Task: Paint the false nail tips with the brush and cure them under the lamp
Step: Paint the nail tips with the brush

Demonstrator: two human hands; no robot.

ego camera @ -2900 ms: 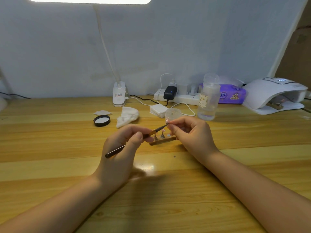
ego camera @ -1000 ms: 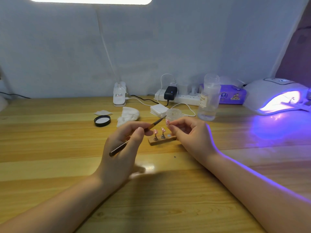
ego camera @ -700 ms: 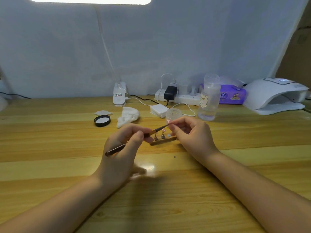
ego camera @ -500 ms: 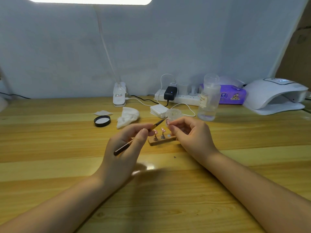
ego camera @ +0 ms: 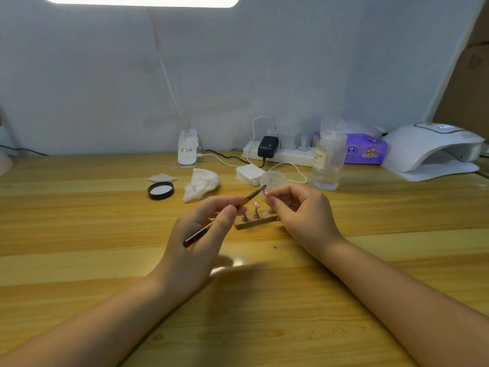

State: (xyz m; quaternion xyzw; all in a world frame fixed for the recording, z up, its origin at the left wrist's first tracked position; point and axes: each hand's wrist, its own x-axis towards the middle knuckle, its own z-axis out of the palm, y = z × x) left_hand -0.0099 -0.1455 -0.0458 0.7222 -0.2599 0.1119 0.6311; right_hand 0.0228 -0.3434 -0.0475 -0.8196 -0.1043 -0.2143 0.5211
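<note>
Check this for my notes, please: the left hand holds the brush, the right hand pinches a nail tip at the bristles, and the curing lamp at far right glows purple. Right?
One detail is wrong: the curing lamp at far right is dark, with no purple glow, as the head view shows. The rest stands: the left hand holds the brush, and the right hand pinches a nail tip at the bristles.

I see my dark brown brush (ego camera: pixel 211 225) against the yellow striped-grain wooden table (ego camera: pixel 105 234). The nail tips (ego camera: pixel 256 204) are pale pink on a tan wooden stand (ego camera: pixel 254 223). Behind sit a black lid (ego camera: pixel 160 190), a purple printed tissue pack (ego camera: pixel 365 152), and a white lamp (ego camera: pixel 434 149).
</note>
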